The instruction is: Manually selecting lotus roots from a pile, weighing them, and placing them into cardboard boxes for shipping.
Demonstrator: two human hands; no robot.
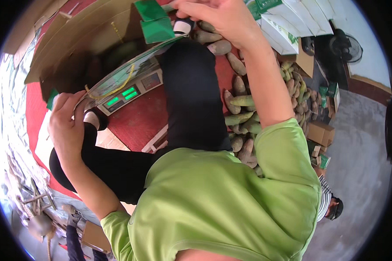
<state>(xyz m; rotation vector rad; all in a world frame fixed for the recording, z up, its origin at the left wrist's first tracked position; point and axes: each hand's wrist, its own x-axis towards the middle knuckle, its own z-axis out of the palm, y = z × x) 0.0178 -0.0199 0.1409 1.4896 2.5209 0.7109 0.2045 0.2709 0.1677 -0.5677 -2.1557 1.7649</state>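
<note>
A large open cardboard box (74, 48), brown inside and printed outside, stands in front of me with a yellow cord handle (130, 78). My left hand (69, 117) has its fingers bent round the near left corner of the box. At the far right corner, beside a green flap (157, 29), my right hand (217, 17) pinches the box edge; its fingertips are partly cut off by the picture's upper rim. Against the near side of the box shows a digital scale (150, 81) with lit green displays. The box's contents are in shadow.
Many long green-and-brown radishes (244, 101) lie heaped at my right on a red mat (139, 126). White and green cartons (287, 21) stand beyond, near a black fan (346, 47). A person in stripes (326, 202) is at the right; another's legs (74, 243) show lower left.
</note>
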